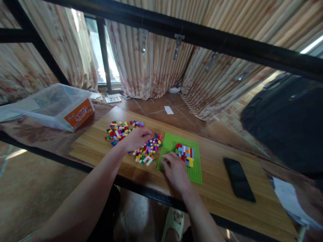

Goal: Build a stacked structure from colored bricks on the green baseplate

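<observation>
My left hand [137, 138] hovers over a spread of loose toy bricks [152, 144] in many colours. Its fingers are loosely curled with the thumb a little apart, and no brick shows between them. My right hand [176, 170] is over the left part of a green baseplate [195, 174], bent fingers and thumb slightly apart, with nothing visible in it. Just beyond that hand, a low block of joined bricks [185, 153] in red, light blue, white and yellow sits on the baseplate. The wrist and palm hide part of the plate.
A clear plastic box [58, 104] with an orange label stands at the left. A black phone [239, 179] lies on the wooden board [212, 191], right of the baseplate. White papers [290, 195] are at the far right. A dark metal bar [161, 25] crosses above the board, before curtains.
</observation>
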The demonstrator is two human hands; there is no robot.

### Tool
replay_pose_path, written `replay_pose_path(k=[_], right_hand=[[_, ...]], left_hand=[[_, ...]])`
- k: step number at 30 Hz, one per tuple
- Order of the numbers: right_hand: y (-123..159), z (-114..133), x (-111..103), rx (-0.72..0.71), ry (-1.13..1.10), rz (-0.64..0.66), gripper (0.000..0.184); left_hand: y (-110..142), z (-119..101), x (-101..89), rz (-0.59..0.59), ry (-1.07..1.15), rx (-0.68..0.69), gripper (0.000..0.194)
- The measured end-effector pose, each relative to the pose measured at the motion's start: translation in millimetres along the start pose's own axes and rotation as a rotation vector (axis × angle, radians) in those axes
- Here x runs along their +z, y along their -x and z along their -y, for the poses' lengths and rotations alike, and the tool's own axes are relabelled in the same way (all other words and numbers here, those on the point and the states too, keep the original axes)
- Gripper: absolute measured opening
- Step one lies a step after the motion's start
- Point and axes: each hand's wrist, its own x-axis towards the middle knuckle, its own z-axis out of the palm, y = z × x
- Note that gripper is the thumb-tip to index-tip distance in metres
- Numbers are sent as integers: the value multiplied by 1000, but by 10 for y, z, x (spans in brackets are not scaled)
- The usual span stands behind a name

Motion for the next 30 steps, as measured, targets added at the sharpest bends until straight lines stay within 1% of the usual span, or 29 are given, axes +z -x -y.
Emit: replay_pose_path(k=[2, 5, 9, 14, 17, 20, 25, 30], right_hand=[[-26, -20, 35, 9, 41, -12, 17], [-67, -35, 78, 22, 69, -38, 20], [-126, 25, 130, 58, 88, -17, 28], [-275, 111, 207, 108, 186, 34, 35], [-383, 123, 256, 131, 255, 67, 34], [-447, 115, 292, 143, 279, 74, 31], [-446, 105, 306, 118, 250, 57, 27], [-420, 123, 279, 105, 235, 58, 21]], left_hand=[[18, 24, -35, -46, -137, 6, 16], [42, 70, -63, -111, -336, -32, 20], [63, 117, -57, -97, -467, -69, 21], [68, 133, 13, -80, -502, -72, 23], [65, 118, 31, -59, -518, -73, 22], [68, 94, 10, -46, -522, -75, 22], [87, 68, -32, -35, -520, -78, 24], [93, 69, -33, -37, -543, -86, 23]])
